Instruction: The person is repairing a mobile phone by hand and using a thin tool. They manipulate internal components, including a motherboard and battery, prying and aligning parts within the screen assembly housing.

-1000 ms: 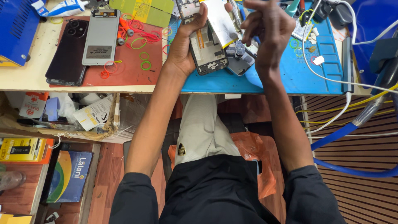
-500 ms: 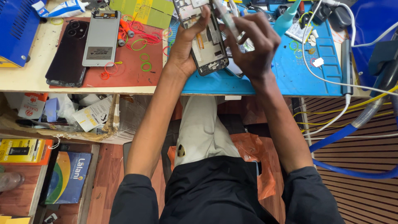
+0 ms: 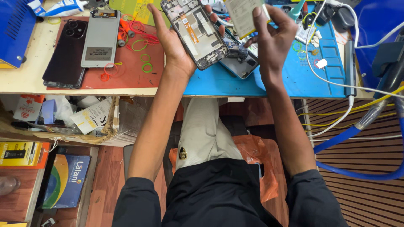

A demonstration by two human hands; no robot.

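Over the last second the opened black phone frame with its bare circuit boards and orange tape has stayed in the left hand, while the right hand has lifted clear of it and now holds a flat pale rectangular battery-like slab with a yellow edge up at about 1 o'clock from the frame, apart from it. By my reading the slab has come out of the frame, or is being held off it; the cavity in the frame looks bare.

The left hand's fingers are spread and curled round the frame's far edge, the palm and thumb cupping it from 9 o'clock, tilted above the blue rubber work mat on the table. The right hand's fingers are pressed onto the slab, pinching it against the thumb.

A second dismantled phone lies on the mat under both hands. At 9 o'clock, on the red mat, rest a black phone, back up, a grey phone panel and loose rubber bands.
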